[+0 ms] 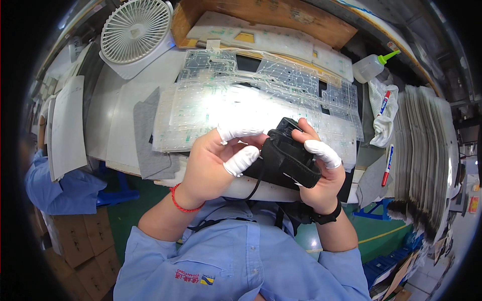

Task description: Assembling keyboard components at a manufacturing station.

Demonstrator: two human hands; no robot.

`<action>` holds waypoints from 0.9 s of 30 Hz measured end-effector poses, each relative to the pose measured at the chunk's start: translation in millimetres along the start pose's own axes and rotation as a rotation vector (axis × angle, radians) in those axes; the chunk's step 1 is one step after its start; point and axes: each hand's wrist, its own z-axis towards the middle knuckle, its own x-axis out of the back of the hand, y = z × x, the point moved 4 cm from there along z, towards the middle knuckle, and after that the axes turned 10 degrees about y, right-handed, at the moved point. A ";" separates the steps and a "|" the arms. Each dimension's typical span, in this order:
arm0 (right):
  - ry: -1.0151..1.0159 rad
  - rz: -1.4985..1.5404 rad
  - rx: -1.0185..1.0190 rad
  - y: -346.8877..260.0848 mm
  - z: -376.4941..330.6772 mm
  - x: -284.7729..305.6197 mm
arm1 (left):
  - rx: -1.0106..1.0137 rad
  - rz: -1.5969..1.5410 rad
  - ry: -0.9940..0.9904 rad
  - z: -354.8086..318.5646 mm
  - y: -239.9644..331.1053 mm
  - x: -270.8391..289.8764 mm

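Observation:
In front of my chest is a small black device with a wide fabric strap (291, 155), its boxy part (287, 125) at the top. My right hand (324, 173) grips it from the right, with fingers along its upper side and the strap looping by the palm. From the left, my left hand (213, 158) pinches at its edge, though the exact contact is partly hidden. White finger cots cover fingertips on both hands. A thin black cable (257, 183) hangs below the device. Beyond my hands lie stacked translucent circuit sheets (206, 115) with fine traces.
A white fan (135, 32) stands at the back left, a squeeze bottle (369, 67) with a green nozzle at the back right. Red-capped markers (387, 165) and a white cloth (381, 113) lie on the right, beside a tall sheet stack (424, 150). Another person's blue sleeve (63, 185) shows far left.

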 end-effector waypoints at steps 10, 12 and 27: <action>0.034 -0.042 0.000 -0.4 -5.2 -5.0 | -0.189 0.230 -0.024 -2.2 12.0 -12.1; 0.029 -0.068 0.025 0.0 -5.3 -5.7 | -0.217 0.404 -0.051 -2.9 15.9 -10.5; 0.063 0.010 -0.053 1.7 -10.3 -4.1 | 0.033 0.061 -0.019 -5.6 5.4 -5.9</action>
